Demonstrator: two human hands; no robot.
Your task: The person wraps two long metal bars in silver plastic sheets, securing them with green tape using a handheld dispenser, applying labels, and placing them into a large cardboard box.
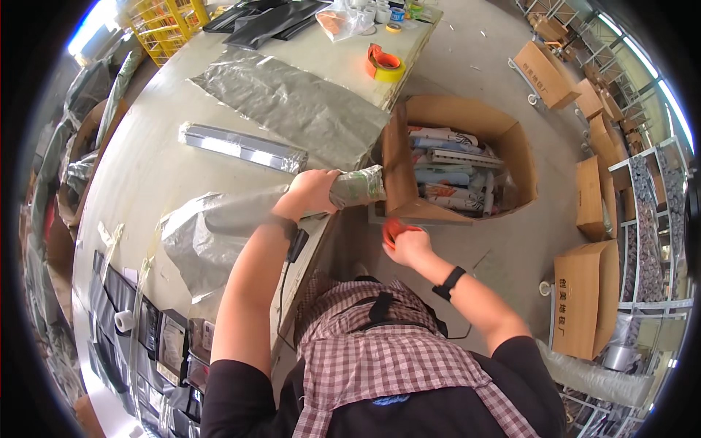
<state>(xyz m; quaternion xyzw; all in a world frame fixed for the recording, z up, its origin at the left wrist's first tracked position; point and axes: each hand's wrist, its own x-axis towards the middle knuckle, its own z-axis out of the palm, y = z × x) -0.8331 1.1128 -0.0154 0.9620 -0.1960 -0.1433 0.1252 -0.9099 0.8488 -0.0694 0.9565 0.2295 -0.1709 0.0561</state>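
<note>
My left hand (pixel 314 191) is closed round a roll wrapped in grey-green plastic film (pixel 358 187), its taped end reaching past the table edge toward the open carton. Loose film (pixel 208 237) from this wrapping spreads over the table to the left. My right hand (pixel 410 248) grips an orange tape dispenser (pixel 395 231), slightly blurred, below the roll's end and apart from it. Behind the left hand lie a long clear-wrapped bundle (pixel 241 147) and a flat grey plastic sheet (pixel 292 98).
An open carton (pixel 522 153) holding several rolled pieces stands right of the table (pixel 139 168). A second tape dispenser (pixel 383 64) sits near the far table edge. Black bags (pixel 274 22) lie beyond it. Cartons (pixel 580 299) and racks (pixel 646 219) line the right side.
</note>
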